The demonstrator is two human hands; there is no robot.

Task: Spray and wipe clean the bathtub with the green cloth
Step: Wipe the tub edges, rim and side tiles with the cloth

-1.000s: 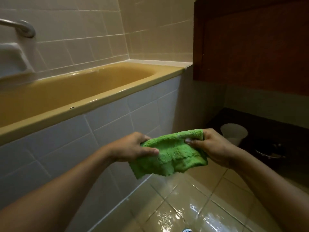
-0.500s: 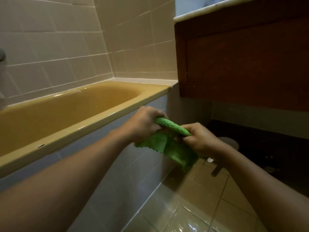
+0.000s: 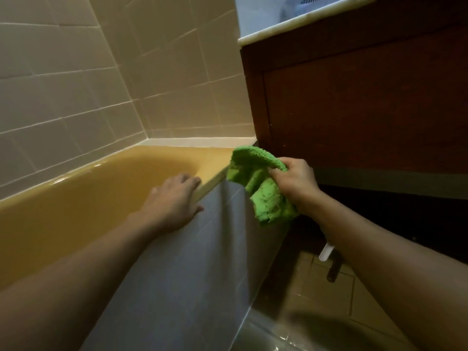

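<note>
two hands show here: the left hand (image 3: 177, 198) lies flat with straight fingers on the front rim of the yellow bathtub (image 3: 101, 188), thumb down on the tiled side panel (image 3: 192, 269); the right hand (image 3: 295, 182) grips the bunched green cloth (image 3: 258, 183), which hangs in the air just past the tub's corner (touching the rim or not, i cannot tell). a dark wooden cabinet (image 3: 367, 105) stands beside the tub, above the wet floor (image 3: 291, 330).

The yellow bathtub (image 3: 216, 162) rim bears the left hand (image 3: 174, 198).
</note>
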